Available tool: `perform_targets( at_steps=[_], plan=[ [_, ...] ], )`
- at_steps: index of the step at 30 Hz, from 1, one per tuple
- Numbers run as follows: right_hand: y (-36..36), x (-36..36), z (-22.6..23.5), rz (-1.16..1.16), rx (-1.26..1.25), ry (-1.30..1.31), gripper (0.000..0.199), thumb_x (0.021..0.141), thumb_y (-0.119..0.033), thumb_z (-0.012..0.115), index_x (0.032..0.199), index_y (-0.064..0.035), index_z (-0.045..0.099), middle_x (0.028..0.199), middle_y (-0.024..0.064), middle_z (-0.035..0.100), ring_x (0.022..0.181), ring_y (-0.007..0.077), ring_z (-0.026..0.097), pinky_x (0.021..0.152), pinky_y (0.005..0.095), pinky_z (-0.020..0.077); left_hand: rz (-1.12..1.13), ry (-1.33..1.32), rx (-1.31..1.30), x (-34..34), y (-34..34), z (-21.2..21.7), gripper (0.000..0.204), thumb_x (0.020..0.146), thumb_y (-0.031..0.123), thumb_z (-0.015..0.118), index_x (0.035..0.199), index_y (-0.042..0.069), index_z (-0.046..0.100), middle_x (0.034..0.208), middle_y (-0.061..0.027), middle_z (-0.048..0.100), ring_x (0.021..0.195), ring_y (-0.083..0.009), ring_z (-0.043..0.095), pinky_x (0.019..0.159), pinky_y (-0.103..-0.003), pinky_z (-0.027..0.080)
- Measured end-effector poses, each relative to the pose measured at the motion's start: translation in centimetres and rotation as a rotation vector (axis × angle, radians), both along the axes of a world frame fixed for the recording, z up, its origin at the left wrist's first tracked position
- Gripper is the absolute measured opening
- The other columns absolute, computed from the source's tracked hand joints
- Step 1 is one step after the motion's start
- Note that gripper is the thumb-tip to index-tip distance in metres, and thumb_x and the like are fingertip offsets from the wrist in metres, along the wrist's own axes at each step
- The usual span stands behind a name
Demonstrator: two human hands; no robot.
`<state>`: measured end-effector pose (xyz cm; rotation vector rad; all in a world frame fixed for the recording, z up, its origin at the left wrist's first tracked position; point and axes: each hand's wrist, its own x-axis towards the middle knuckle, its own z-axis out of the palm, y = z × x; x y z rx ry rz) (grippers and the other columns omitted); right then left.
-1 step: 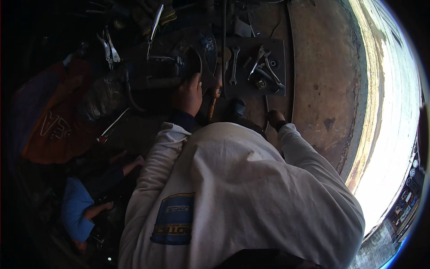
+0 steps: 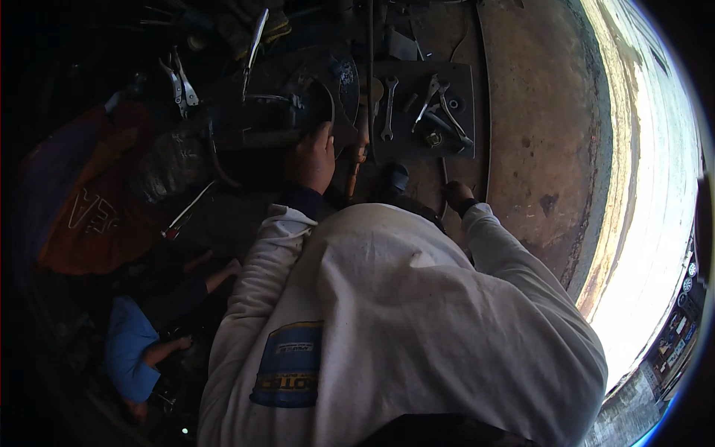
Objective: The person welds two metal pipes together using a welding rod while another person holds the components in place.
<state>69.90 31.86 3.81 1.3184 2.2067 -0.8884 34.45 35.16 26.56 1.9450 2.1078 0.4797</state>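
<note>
A stained brown workshop floor (image 2: 532, 112) runs out into hard daylight on the right, while the left side sinks into shadow, where a co-worker in a blue shirt (image 2: 132, 346) bends low. The left hand (image 2: 311, 160) is at the near edge of a dark metal piece (image 2: 344, 112) with a curved rim, which lies straight ahead of the body; its fingers look close together and point forward, but I cannot tell whether they grip or merely press. The right hand (image 2: 459, 195) is low beside a thin grey rod or cable (image 2: 444, 170), its fingers too dark to say whether they are clamped on it. For a steady hold, the left palm would do best bearing down broadly, with fingertips kept off that rim in case it is sharp. An orange-brown handle (image 2: 354, 167) stands just right of the left hand, so any shift that way should be small to avoid knocking it. The right wrist is best left loose, with the slender length guided clear of the dark plate (image 2: 462, 74) bearing a wrench (image 2: 388, 112) and pliers (image 2: 430, 97), where it could snag
</note>
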Motion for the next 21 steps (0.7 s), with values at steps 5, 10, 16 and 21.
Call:
perform_targets(
  at_steps=[5,10,16,21],
  plan=[
    [0.6,-0.5,0.0,-0.140,-0.006,0.092,0.028,0.094,-0.025,0.048,0.106,-0.0104,0.068,0.106,0.0155,0.065,0.101,0.0352,0.063,0.087,0.0435,0.0521,-0.002,0.024,-0.019,0.3,0.0,0.2,0.026,0.088,0.015,0.060,0.113,0.010,0.061,0.102,-0.0167,0.066,0.089,-0.0371,0.064,0.074,-0.045,0.052],
    [0.7,0.0,-3.7,-0.131,-0.011,0.132,0.026,0.094,-0.021,0.047,0.108,-0.0126,0.068,0.107,0.0128,0.066,0.101,0.0328,0.064,0.087,0.0414,0.0531,-0.001,0.039,-0.017,0.3,0.3,0.2,0.026,0.087,0.015,0.060,0.113,0.010,0.061,0.102,-0.0168,0.066,0.089,-0.0371,0.064,0.074,-0.044,0.052],
    [1.2,0.8,-0.8,-0.319,-0.173,0.151,0.040,0.089,-0.039,0.054,0.105,-0.0045,0.068,0.111,0.0195,0.065,0.104,0.0370,0.061,0.092,0.0441,0.0468,0.049,0.050,-0.029,0.5,-0.1,0.4,0.026,0.087,0.015,0.061,0.113,0.009,0.061,0.103,-0.0169,0.066,0.090,-0.0374,0.064,0.074,-0.045,0.052],
    [0.6,1.8,-3.0,-0.574,-0.238,0.112,0.037,0.087,-0.038,0.056,0.107,-0.0095,0.069,0.108,0.0184,0.066,0.102,0.0371,0.062,0.089,0.0445,0.0491,0.056,0.042,-0.032,0.7,0.0,0.2,0.027,0.087,0.016,0.061,0.113,0.009,0.060,0.103,-0.0169,0.065,0.091,-0.0374,0.063,0.076,-0.044,0.051]
  ],
)
